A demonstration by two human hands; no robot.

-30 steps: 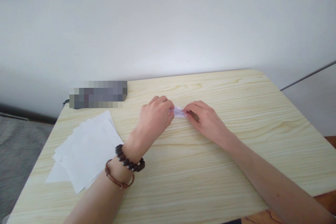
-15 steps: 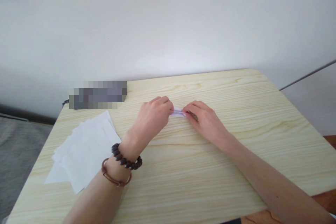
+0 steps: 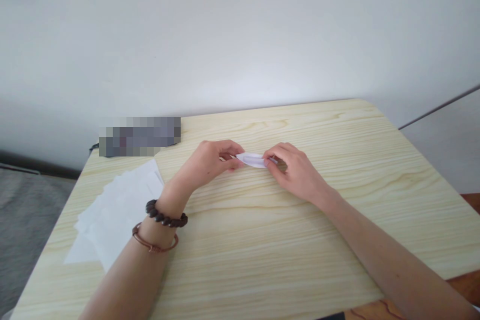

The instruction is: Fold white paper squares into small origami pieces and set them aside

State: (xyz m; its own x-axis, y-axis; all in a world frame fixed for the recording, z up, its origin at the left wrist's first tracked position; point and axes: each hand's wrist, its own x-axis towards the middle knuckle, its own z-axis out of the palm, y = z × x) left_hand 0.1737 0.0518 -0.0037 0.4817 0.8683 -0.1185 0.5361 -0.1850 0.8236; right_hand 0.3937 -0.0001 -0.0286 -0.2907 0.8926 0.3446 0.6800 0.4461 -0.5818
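From my end of the feed, starting at the left, I have the sheets [image 3: 112, 210] fanned out in a loose pile on the tabletop [image 3: 337, 130]; those I can see lie flat and show no folds, so I count them as untouched. Behind them, near the wall [image 3: 240, 35], sits a dark object [image 3: 140, 136], too blurred out for me to identify. Next comes my left hand [image 3: 212, 162], above a beaded bracelet [image 3: 166, 219] and a cord [image 3: 154, 247] on the wrist. Its thumb and forefinger come up on either side of the paper's left point, with a gap showing behind the tips; I can't tell whether they press on it or only frame it. Between the two hands is the folded paper [image 3: 252, 161], over the middle of the tabletop, narrow and tapering to that left point. I judge the main folding well advanced, since the piece is already slim, but it is not yet set down, so I take the handling as unfinished; whether it clears the surface I can't make out. Last, on the right, my right hand [image 3: 294, 170] pinches the other end between thumb and fingertips, a sliver of it poking out past them.
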